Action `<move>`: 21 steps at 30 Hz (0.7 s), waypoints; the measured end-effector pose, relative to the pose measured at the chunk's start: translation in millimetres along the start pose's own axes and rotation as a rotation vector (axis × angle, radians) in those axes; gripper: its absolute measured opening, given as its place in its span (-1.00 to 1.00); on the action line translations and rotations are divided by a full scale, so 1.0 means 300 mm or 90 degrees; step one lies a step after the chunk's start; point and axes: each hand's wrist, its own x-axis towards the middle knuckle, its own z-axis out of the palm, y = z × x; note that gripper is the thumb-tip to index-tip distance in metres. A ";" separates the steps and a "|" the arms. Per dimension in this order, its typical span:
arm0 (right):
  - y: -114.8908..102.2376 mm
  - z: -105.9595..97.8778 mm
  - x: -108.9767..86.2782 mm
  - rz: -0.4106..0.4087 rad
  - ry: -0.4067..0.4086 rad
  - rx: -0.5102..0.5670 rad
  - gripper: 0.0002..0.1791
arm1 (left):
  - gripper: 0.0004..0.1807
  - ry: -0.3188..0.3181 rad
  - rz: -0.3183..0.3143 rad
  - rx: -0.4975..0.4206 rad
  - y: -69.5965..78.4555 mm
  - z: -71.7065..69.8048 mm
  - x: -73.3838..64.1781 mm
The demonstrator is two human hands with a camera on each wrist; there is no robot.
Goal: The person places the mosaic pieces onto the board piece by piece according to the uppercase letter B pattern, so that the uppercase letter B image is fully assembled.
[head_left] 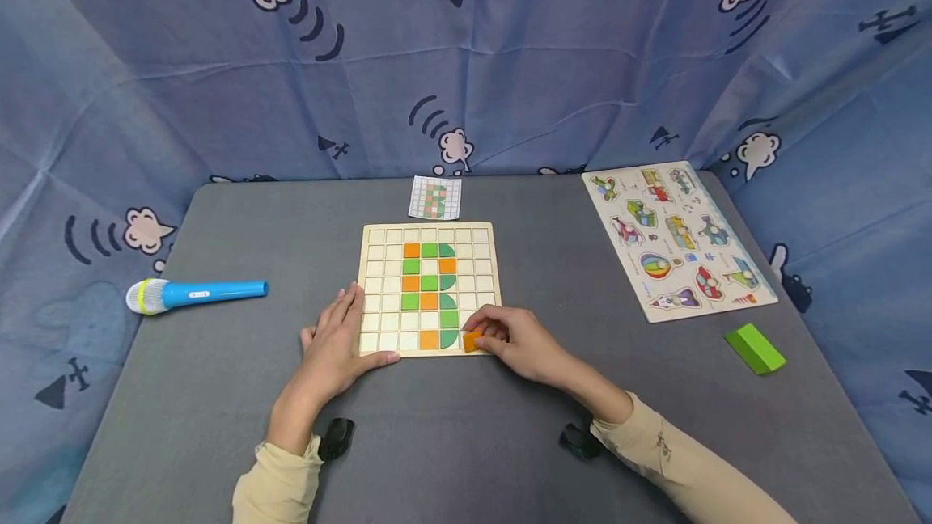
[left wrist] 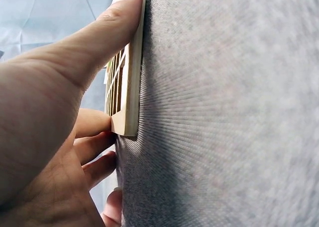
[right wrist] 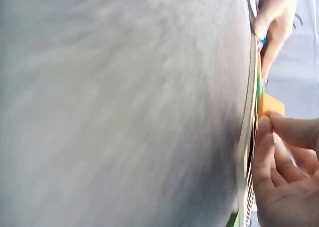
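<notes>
A wooden grid board (head_left: 428,226) lies flat on the grey table, with orange squares, green squares and green rounded tiles (head_left: 447,319) in some of its cells. My left hand (head_left: 329,350) rests at the board's near left corner, fingers straight along the left edge and thumb on the near edge. In the left wrist view, the thumb (left wrist: 112,30) touches the board's rim (left wrist: 130,102). Between thumb and fingertips, my right hand (head_left: 520,344) pinches an orange square tile (head_left: 472,340) at the board's near right part. The right wrist view shows that orange tile (right wrist: 271,105) tilted up from the board.
Behind the board lies a small pattern card (head_left: 435,198). A blue toy microphone (head_left: 204,292) is on the left. On the right are a picture puzzle board (head_left: 677,245) and a green block (head_left: 755,348). A patterned blue curtain (head_left: 510,63) hangs behind the table.
</notes>
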 end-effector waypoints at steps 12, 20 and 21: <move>-0.086 0.095 0.147 -0.006 0.055 -0.015 -0.89 | 0.31 0.001 0.003 0.008 0.003 -0.007 0.000; -0.121 0.133 0.207 0.015 0.069 -0.036 -0.86 | 0.29 0.003 0.007 0.009 0.000 -0.004 -0.001; -0.123 0.137 0.211 0.010 0.066 -0.046 -0.86 | 0.29 0.004 0.007 0.009 0.000 -0.003 -0.001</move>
